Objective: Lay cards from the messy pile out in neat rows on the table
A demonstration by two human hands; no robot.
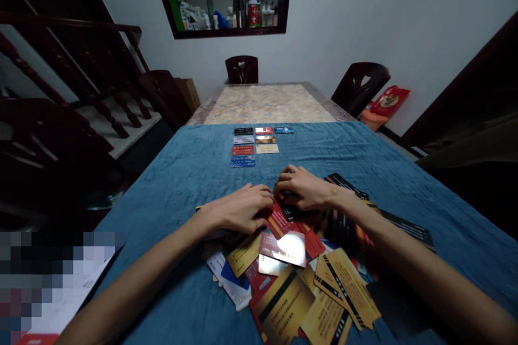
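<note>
Cards (282, 249) heaped on blue cloth (162, 188); left hand (247, 207) and right hand (304, 187) at far edge, both curled, can't tell if gripping; card rows (265, 140) lie beyond.

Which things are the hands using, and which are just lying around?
In use:
- left hand and right hand, at the card pile
- cards laid in rows
- blue cloth underneath

Just lying around:
- red bag
- cardboard box
- red container on the shelf
</note>
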